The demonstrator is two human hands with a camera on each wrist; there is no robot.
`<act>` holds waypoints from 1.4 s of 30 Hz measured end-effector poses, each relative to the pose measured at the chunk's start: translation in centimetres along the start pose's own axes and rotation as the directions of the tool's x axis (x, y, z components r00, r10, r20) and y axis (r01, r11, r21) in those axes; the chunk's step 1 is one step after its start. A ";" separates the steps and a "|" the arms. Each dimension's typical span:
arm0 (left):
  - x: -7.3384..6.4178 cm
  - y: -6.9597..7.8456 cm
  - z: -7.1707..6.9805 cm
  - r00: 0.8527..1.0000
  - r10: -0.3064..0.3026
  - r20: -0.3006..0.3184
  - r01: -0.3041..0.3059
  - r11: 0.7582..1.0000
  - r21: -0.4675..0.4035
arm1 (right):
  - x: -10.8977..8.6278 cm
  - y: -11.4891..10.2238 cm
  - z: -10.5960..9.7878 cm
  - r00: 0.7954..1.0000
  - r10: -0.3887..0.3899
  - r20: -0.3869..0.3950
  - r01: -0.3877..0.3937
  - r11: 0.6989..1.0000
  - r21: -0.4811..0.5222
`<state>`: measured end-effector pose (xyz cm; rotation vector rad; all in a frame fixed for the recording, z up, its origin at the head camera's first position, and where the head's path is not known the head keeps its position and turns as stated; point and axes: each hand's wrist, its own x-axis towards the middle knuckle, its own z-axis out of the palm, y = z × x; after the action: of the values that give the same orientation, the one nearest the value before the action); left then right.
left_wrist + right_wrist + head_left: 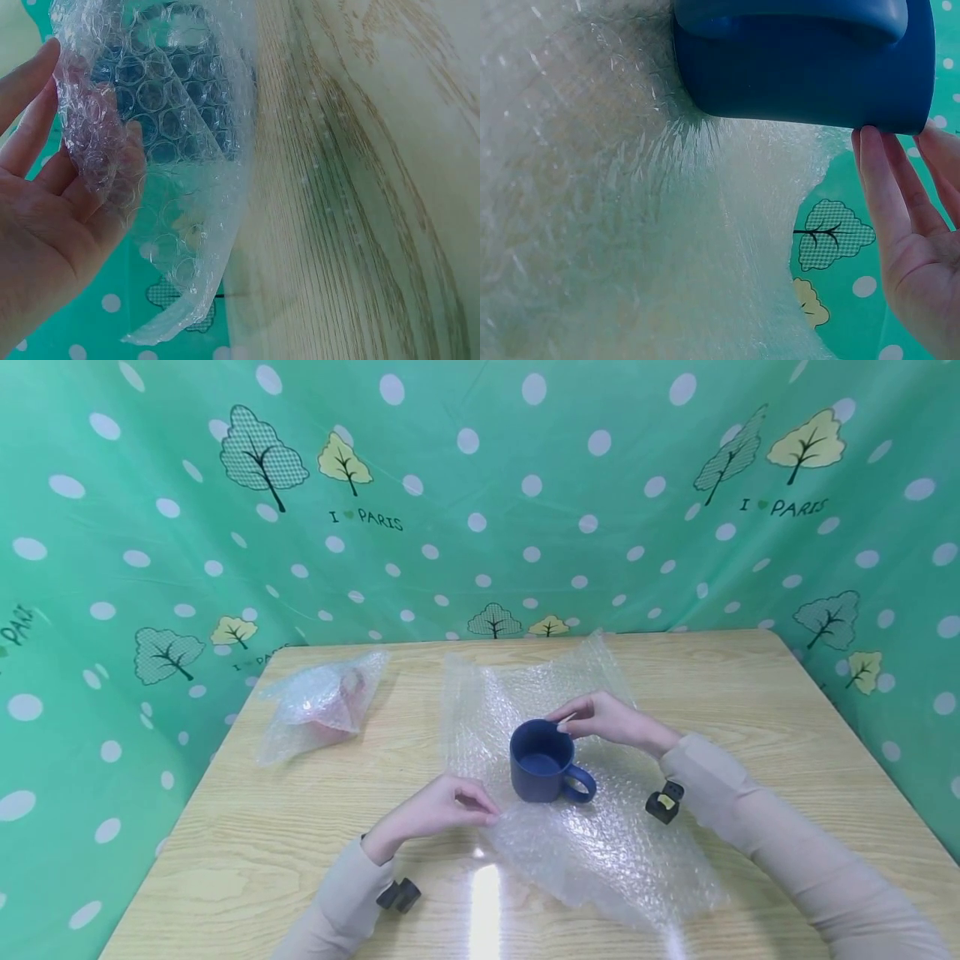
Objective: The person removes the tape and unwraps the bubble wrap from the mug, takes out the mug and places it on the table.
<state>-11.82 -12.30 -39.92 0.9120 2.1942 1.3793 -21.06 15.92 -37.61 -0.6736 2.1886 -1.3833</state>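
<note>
A dark blue mug stands upright on a spread sheet of bubble wrap, its handle toward the lower right. At the mug's far right rim, my right hand pinches the wall between thumb and fingers. The right wrist view shows those fingertips at the rim of the mug. My left hand holds the near left edge of the sheet, left of the mug. In the left wrist view, a raised flap of bubble wrap covers some of the fingers, and the blue mug shows through it.
At the back left of the wooden table lies a reddish object wrapped in bubble wrap. A green dotted curtain hangs behind the table and along its sides. Small black wrist cameras sit at both sleeves.
</note>
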 end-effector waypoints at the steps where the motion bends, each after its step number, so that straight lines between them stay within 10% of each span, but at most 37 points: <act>1: 0.0 -0.1 0.0 1.000 0.002 0.004 -0.002 1.000 0.002 | 0.0 0.0 0.0 1.000 -0.002 0.000 0.002 1.000 0.002; 42: -1.5 -1.2 0.0 0.983 -0.045 0.179 0.047 0.999 -0.003 | 0.0 0.1 0.0 1.000 0.012 0.021 -0.013 0.999 0.040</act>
<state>-11.12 -13.75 -41.04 0.9384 2.0607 1.2329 -21.09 15.98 -37.65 -0.6551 2.1396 -1.4042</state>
